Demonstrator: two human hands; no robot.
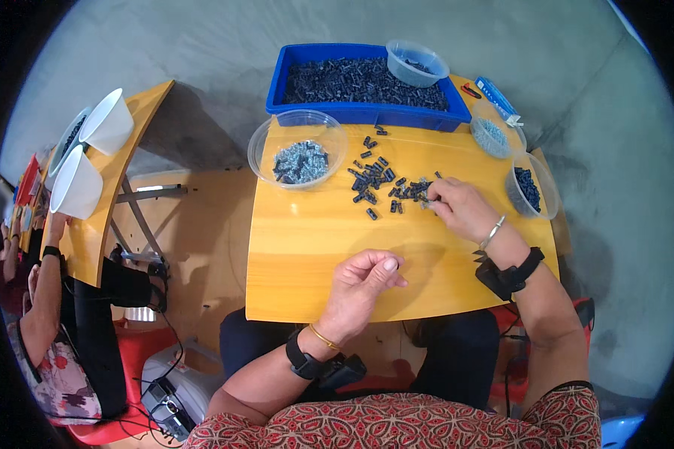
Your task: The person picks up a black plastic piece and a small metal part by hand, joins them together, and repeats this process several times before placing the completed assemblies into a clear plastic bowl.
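My left hand (363,284) is closed in a pinch above the near part of the yellow table (292,269); a dark speck shows at its fingertips, too small to name. At the right end of a loose pile of small black cylindrical parts (371,178), my right hand (460,207) reaches down with thumb and fingers pressed together. Small clear or silvery bits lie by those fingertips, and what they pinch is hidden. Left of the pile stands a clear round bowl (256,153) with silvery and dark pieces in it.
A blue tray (367,116) of black parts spans the far edge, a clear tub (419,56) resting in it. At right are tubs of pale pieces (490,137) and dark parts (526,191), and a blue-white packet (494,97). Another person's hand (58,224) is by white bowls (77,183) at left.
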